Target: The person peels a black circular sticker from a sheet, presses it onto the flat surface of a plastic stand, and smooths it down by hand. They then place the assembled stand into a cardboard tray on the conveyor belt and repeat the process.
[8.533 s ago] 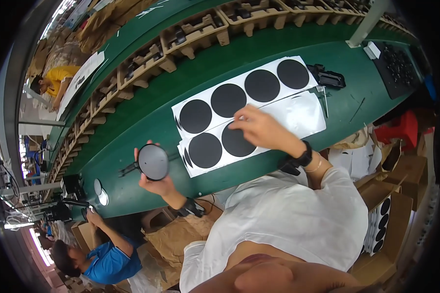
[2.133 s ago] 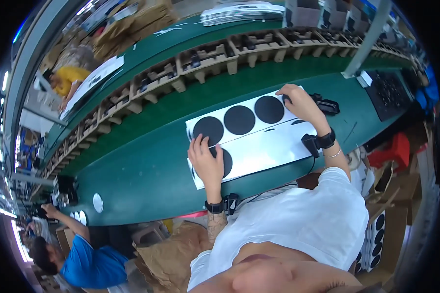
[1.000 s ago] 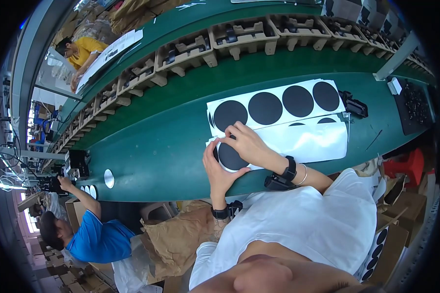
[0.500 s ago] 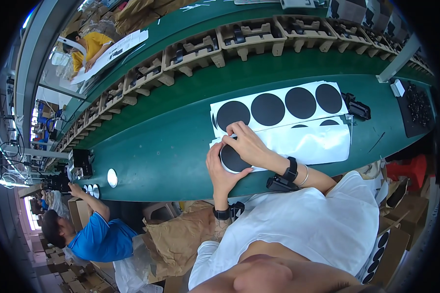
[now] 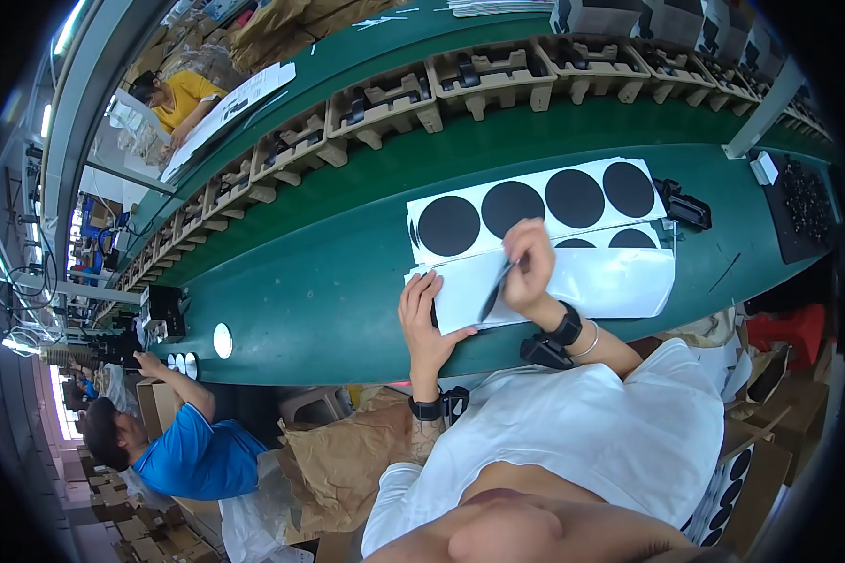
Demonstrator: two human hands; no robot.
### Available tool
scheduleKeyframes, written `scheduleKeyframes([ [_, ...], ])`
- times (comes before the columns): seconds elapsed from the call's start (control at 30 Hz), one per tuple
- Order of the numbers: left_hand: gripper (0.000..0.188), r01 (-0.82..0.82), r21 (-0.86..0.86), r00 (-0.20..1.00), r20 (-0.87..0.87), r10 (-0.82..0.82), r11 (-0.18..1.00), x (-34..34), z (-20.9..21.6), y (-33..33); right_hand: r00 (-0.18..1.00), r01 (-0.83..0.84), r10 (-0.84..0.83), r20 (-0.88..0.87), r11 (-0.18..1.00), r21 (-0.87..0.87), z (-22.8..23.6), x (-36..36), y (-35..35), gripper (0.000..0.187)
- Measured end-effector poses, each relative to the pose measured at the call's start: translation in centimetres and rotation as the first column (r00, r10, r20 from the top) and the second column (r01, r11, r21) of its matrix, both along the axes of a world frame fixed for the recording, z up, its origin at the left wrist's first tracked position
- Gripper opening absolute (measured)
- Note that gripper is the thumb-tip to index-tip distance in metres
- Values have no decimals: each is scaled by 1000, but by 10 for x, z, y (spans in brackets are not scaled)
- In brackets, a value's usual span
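No lettering is legible — dark marks on the white sheet before a yellow-shirted worker appear too small to make out.

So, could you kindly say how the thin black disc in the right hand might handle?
The thin black disc is probably light, looking sheet-thin seen nearly edge-on. So thin, it likely flexes easily away from the right hand's grip. It may be tacky, as matching black circles lie on a white sheet.
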State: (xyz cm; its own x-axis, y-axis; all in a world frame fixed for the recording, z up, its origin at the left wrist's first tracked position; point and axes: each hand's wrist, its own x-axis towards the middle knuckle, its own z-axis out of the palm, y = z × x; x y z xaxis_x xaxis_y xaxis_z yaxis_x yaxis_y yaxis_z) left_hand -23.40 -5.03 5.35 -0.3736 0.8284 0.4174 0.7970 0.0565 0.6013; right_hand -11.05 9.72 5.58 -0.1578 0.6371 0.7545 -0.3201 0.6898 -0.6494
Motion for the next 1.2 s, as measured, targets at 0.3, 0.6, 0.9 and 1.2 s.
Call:
scheduleKeyframes([
  [0.3,66,12,-43,1000,24,-11,999,4,16,-20,901,-191,39,-431,929,-317,33,46,39,14],
  [0.6,19,-97,85,994,64,92,992,21,37,-12,295,-935,244,-924,274,-226,31,108,52,28],
  [0.9,22,-33,369,637,724,-265,929,109,49,43,283,-948,318,-905,236,-213,46,215,39,34],
  [1.2,24,324,673,108,672,-732,665,326,44,119,494,-634,270,-827,763,-129,48,458,-12,28],
])
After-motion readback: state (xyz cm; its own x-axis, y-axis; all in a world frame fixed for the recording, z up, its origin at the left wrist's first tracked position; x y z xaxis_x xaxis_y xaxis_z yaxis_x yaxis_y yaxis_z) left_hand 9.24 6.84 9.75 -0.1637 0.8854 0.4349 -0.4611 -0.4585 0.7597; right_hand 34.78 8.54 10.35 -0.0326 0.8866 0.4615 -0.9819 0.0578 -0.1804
